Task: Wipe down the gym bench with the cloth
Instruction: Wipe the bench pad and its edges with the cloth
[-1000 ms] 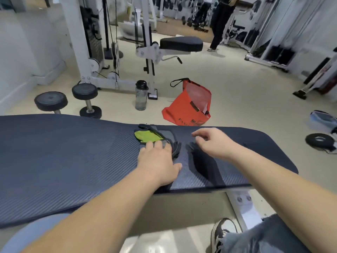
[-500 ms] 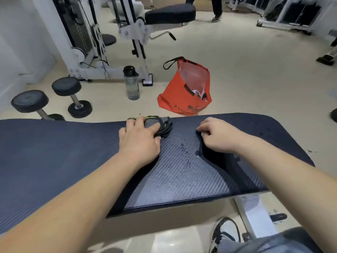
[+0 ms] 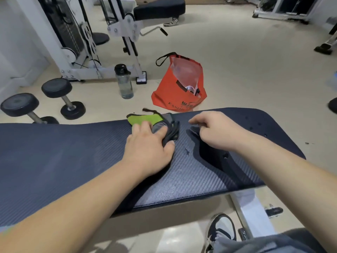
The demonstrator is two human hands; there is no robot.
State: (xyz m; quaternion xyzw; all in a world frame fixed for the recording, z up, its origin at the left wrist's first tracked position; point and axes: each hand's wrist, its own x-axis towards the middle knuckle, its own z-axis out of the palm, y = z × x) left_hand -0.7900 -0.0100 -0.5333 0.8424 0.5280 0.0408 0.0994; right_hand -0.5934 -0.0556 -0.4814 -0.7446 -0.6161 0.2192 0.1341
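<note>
The dark blue ribbed gym bench (image 3: 63,152) runs across the view in front of me. A green and grey cloth (image 3: 140,119) with dark trim lies bunched at the bench's far edge. My left hand (image 3: 147,148) presses down on it, fingers spread over the grey part and the thumb beside the dark fold. To the right, my right hand (image 3: 217,130) rests on the pad with loosely curled fingers and holds nothing. A few water drops (image 3: 187,152) sit on the pad between my hands.
Beyond the bench on the floor are an orange bag (image 3: 173,95), a water bottle (image 3: 125,83) and two dumbbells (image 3: 62,95). A white weight machine (image 3: 76,42) stands behind. My shoe (image 3: 221,229) and the white bench frame (image 3: 253,212) are below.
My left hand slid forward onto the cloth and pushed it toward the bench's far edge; the green part now shows past my fingers. My right hand barely moved. The view tilted down.
</note>
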